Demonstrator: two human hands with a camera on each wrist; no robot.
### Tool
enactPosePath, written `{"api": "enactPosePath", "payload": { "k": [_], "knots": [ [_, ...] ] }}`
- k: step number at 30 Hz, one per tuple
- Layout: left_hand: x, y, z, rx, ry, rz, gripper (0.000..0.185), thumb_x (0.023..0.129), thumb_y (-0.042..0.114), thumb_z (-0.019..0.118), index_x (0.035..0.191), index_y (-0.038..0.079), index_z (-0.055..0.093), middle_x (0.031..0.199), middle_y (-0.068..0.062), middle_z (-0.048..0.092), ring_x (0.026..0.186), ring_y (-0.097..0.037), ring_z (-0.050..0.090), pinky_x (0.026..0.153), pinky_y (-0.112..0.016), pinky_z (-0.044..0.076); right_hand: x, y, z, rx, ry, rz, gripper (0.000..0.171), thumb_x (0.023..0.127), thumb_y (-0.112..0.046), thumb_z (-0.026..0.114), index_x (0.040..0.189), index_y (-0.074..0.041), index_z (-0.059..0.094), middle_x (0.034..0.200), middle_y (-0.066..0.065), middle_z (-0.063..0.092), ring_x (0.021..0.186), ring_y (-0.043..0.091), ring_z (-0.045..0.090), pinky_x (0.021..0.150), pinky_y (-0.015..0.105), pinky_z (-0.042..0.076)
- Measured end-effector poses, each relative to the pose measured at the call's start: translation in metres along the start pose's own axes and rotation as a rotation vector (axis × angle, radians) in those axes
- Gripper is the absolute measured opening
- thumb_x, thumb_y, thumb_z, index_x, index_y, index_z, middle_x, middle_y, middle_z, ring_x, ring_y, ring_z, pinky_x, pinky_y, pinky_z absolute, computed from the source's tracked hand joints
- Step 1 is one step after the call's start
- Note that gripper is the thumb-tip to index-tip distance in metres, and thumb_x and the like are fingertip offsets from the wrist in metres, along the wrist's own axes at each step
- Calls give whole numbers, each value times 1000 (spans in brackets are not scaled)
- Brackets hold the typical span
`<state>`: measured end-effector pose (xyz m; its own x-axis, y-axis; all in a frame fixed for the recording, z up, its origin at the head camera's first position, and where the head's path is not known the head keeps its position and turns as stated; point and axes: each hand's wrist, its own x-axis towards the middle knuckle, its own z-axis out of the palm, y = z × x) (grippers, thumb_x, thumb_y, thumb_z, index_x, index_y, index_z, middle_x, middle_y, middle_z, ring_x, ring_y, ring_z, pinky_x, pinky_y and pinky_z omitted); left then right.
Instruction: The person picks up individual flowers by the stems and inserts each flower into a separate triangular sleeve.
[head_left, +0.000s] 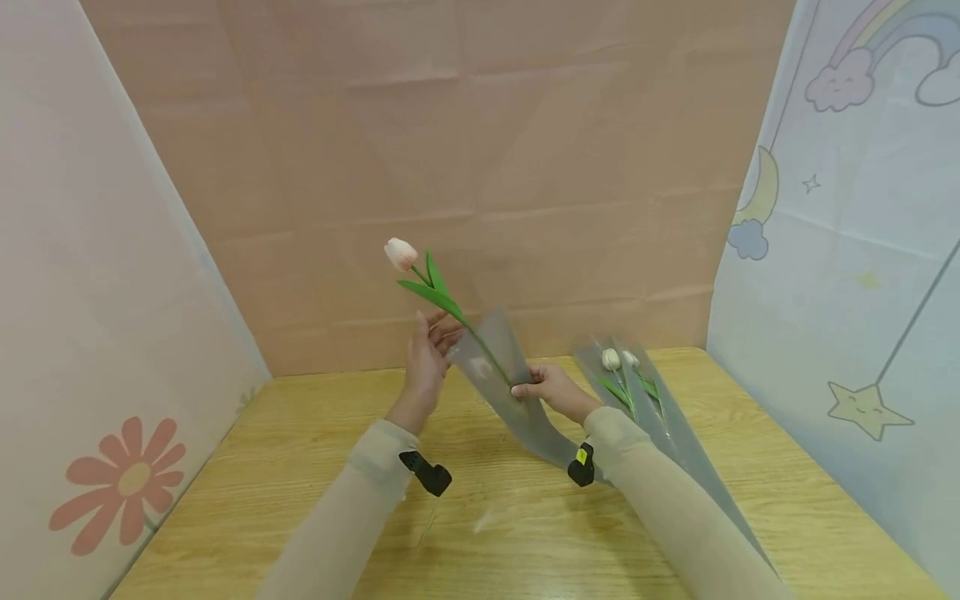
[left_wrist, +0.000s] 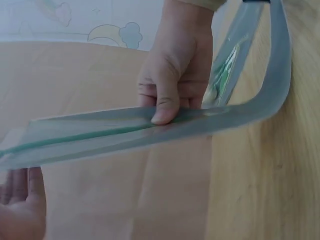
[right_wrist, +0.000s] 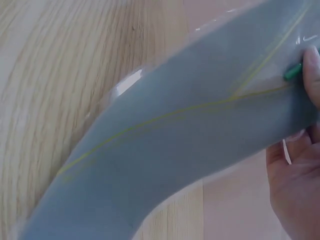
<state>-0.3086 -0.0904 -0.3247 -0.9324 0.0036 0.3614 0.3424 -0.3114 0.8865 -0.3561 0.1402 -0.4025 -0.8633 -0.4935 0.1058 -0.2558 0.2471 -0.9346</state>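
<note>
A tulip with a pale pink bud (head_left: 401, 254) and green leaves (head_left: 432, 293) sticks up out of a translucent grey sleeve (head_left: 498, 371). Its green stem (left_wrist: 85, 135) runs down inside the sleeve (left_wrist: 240, 112). My left hand (head_left: 426, 360) holds the sleeve's upper mouth, just under the leaves; only its palm (left_wrist: 20, 205) shows in the left wrist view. My right hand (head_left: 553, 390) pinches the sleeve lower down, thumb (left_wrist: 165, 107) pressed on the film over the stem. The stem's cut end (right_wrist: 294, 71) lies by the right hand's fingers (right_wrist: 300, 170). The sleeve's (right_wrist: 190, 145) lower part bends down to the table.
A second grey sleeve (head_left: 660, 417) with white tulips (head_left: 611, 359) lies on the wooden table (head_left: 300, 467) to the right, under my right forearm. Paper backdrops stand behind and on both sides.
</note>
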Motion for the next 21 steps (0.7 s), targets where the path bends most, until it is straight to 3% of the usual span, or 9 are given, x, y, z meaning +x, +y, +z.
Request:
{"api": "enactPosePath", "payload": {
  "k": [2, 3, 6, 9, 11, 15, 16, 21],
  "knots": [
    [0, -4, -1, -156, -64, 11, 83, 84, 70, 49, 138, 7, 40, 111, 9, 63, 99, -6, 59, 81, -21, 48, 1, -2, 1, -4, 31, 3, 35, 91, -22, 69, 114, 4, 65, 101, 2, 72, 95, 12, 65, 94, 38, 50],
    [-1, -8, -2, -186, -91, 12, 87, 82, 68, 54, 141, 6, 37, 115, 8, 58, 100, -6, 56, 82, -21, 47, 2, -2, 1, -7, 48, 4, 35, 90, -23, 70, 113, 4, 65, 101, 3, 72, 96, 13, 65, 94, 38, 50],
    [-1, -18, -2, -60, -109, -17, 78, 82, 48, 68, 141, 4, 41, 106, 9, 55, 88, -1, 54, 75, -16, 45, 5, -3, 3, -3, 92, -4, 37, 89, -25, 71, 112, 3, 66, 103, 4, 72, 96, 14, 65, 93, 38, 50],
    [0, -25, 4, 173, -47, -16, 51, 86, 29, 72, 124, -2, 57, 85, 9, 54, 72, -1, 50, 67, -18, 43, 6, -5, 6, 9, 130, -15, 39, 88, -25, 72, 114, 4, 66, 104, 5, 71, 95, 12, 64, 90, 35, 51],
    [4, -27, 9, 267, 14, 13, 37, 87, 25, 73, 112, -2, 66, 84, 9, 64, 78, -2, 57, 73, -19, 47, 6, -6, 8, 32, 141, -24, 39, 88, -23, 72, 115, 5, 65, 104, 5, 71, 93, 11, 65, 88, 33, 52],
    [9, -21, 18, 321, 83, 107, 32, 86, 30, 74, 104, 4, 74, 95, -2, 74, 90, -11, 66, 84, -26, 52, 4, -7, 13, 97, 130, -41, 40, 88, -21, 72, 118, 5, 64, 107, 7, 71, 96, 16, 67, 91, 36, 52],
    [10, -18, 20, 334, 81, 130, 32, 86, 31, 74, 105, 5, 74, 102, -4, 74, 97, -13, 67, 88, -28, 52, 4, -7, 14, 109, 120, -39, 40, 89, -22, 71, 119, 5, 63, 108, 8, 71, 98, 18, 67, 94, 38, 51],
    [13, -4, 25, 406, 23, 166, 31, 87, 30, 72, 104, 4, 74, 105, -11, 73, 101, -22, 68, 91, -37, 53, 0, -1, 16, 70, 56, 11, 41, 90, -28, 70, 118, 1, 65, 114, 9, 70, 113, 24, 62, 108, 51, 38]
  ]
}}
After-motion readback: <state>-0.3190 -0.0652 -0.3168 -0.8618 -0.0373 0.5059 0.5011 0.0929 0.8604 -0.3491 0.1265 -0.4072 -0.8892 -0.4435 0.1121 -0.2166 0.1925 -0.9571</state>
